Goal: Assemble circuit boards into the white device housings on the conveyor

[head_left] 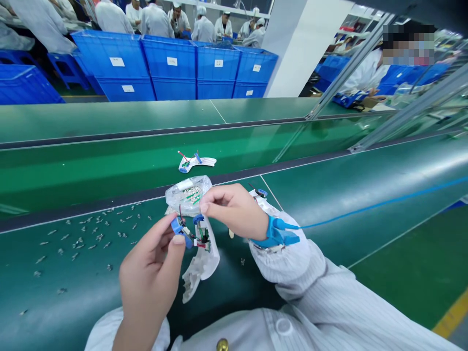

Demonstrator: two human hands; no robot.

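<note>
My left hand [153, 265] pinches a blue block-shaped part [182, 231] between thumb and fingers. Short wires and a small green circuit board [203, 240] hang from it, beside a dark blue round piece [198, 219]. Just above that piece, my right hand [234, 207] is closed in a pinch; whatever lies between its fingertips is too small to make out. Beneath the hands lies a curved white plastic shell [208, 263], partly covered by the wired parts. Behind them rests a clear plastic bag [188, 192] of small pieces.
Many small metal parts [98, 237] are scattered on the green bench at left. Another white shell with wired parts [197, 163] lies on the belt beyond. A blue wrist-strap cord [365, 209] runs right from my right wrist. Blue crates [171, 61] and co-workers are farther back.
</note>
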